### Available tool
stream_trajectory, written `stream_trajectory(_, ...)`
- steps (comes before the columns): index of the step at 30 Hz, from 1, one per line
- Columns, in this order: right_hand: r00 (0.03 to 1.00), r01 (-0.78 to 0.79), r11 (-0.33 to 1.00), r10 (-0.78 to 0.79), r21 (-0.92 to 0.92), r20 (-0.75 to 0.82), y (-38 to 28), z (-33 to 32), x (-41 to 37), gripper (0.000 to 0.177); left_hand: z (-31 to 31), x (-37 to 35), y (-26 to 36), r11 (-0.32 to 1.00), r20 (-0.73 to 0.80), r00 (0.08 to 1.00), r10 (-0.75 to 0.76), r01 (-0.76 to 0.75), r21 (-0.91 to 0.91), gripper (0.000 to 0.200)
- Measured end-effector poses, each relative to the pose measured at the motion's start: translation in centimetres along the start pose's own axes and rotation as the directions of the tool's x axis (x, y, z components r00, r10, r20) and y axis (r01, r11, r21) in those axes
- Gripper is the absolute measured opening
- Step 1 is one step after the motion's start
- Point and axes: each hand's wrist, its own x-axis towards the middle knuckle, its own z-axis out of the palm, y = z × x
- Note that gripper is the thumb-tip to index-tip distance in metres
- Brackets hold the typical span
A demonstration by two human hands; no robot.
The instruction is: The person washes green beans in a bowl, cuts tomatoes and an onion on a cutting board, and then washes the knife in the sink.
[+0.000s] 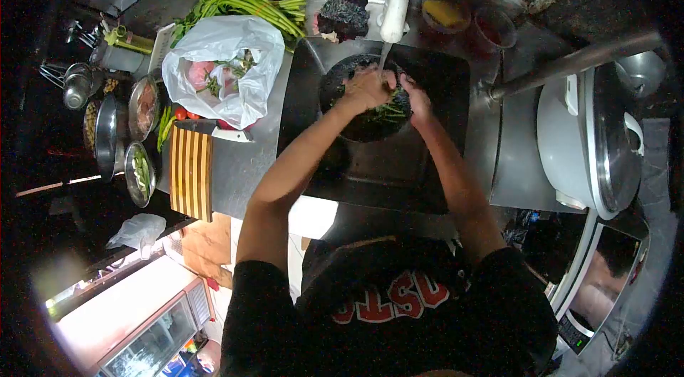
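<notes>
While water runs from the white faucet (396, 7) over the left hand (370, 86), green stems (390, 113) lie in the dark bowl (350, 128) inside the sink (374, 181); overfilling could probably float pieces over its rim. The right hand (419, 101) is at the bowl's right side; whether either hand grasps anything cannot be told. Legible writing: inverted red "ST" on the black shirt (399, 348), adjoining letters incomplete.

Fingers (390, 80) of both hands (366, 88) hover over greens (390, 113)

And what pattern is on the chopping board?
The board is striped, light tan and dark brown; it shows in the head view.
</notes>
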Motion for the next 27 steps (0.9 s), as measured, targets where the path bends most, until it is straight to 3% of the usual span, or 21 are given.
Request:
stream_trajectory(2,0.996,0.069,0.997,-0.072,-0.045,-0.053,-0.4,-0.1,-0.2,0.042,1.0,1.3,-2.7,0.996,-0.026,0.996,0.086,-0.085,0.028,0.049)
stream_trajectory(4,0.984,0.069,0.978,-0.100,-0.196,-0.149,-0.7,-0.7,0.3,0.043,-1.7,-1.8,-0.9,0.983,0.142,0.979,0.148,-0.161,0.086,0.056)
stream_trajectory(5,0.984,0.068,0.979,-0.098,-0.194,-0.151,-1.7,-0.4,-0.4,0.043,-1.5,-3.3,-0.2,0.962,0.080,0.975,0.206,-0.217,0.168,0.061)
stream_trajectory(6,0.995,-0.057,0.992,0.046,-0.115,-0.092,-3.8,0.2,-2.0,0.054,-1.1,-4.5,0.6,0.961,0.082,0.975,0.206,-0.217,0.168,0.061)
stream_trajectory(7,0.983,-0.186,0.982,0.185,-0.043,-0.020,-4.8,0.6,-2.8,0.065,-0.4,-5.5,1.4,0.927,-0.020,0.980,0.196,-0.179,0.328,0.065)
stream_trajectory(8,0.982,-0.187,0.982,0.186,-0.043,-0.020,-4.5,0.5,-2.5,0.065,-0.1,-5.9,2.1,0.872,-0.123,0.972,0.201,-0.120,0.475,0.068)
stream_trajectory(9,0.989,-0.143,0.989,0.144,-0.045,0.024,-3.8,0.3,-1.8,0.065,1.3,-4.7,0.8,0.861,-0.228,0.941,0.251,-0.109,0.497,0.069)
stream_trajectory(10,0.993,-0.097,0.994,0.100,-0.047,0.067,-2.9,0.0,-1.0,0.065,1.5,-4.2,0.3,0.861,-0.230,0.940,0.252,-0.109,0.497,0.069)
stream_trajectory(12,0.992,-0.079,0.997,0.077,0.021,0.101,-1.8,-0.3,0.1,0.064,1.2,-3.7,-0.2,0.937,-0.241,0.933,0.267,-0.193,0.290,0.068)
stream_trajectory(14,0.989,-0.062,0.994,0.049,0.088,0.136,-1.5,-0.6,0.6,0.063,0.3,-3.3,0.0,0.927,-0.248,0.920,0.303,-0.224,0.300,0.063)
stream_trajectory(16,0.999,-0.039,0.999,0.038,0.029,0.011,-2.9,0.2,-0.8,0.059,-0.3,-2.4,-0.5,0.919,-0.255,0.909,0.330,-0.248,0.305,0.058)
stream_trajectory(18,0.999,-0.051,0.999,0.051,-0.018,-0.006,-2.3,-0.1,-0.1,0.060,-1.1,-0.7,-1.6,0.871,-0.264,0.830,0.491,-0.457,0.181,0.048)
stream_trajectory(22,0.997,-0.012,0.980,-0.003,-0.200,-0.073,-0.5,-1.5,1.8,0.063,-4.8,-1.5,0.6,0.940,-0.154,0.927,0.342,-0.335,0.067,0.049)
stream_trajectory(27,0.999,-0.021,0.992,0.017,-0.127,-0.038,-2.0,-0.4,-0.3,0.062,-5.6,-0.7,0.8,0.956,0.014,0.956,0.294,-0.294,0.016,0.048)
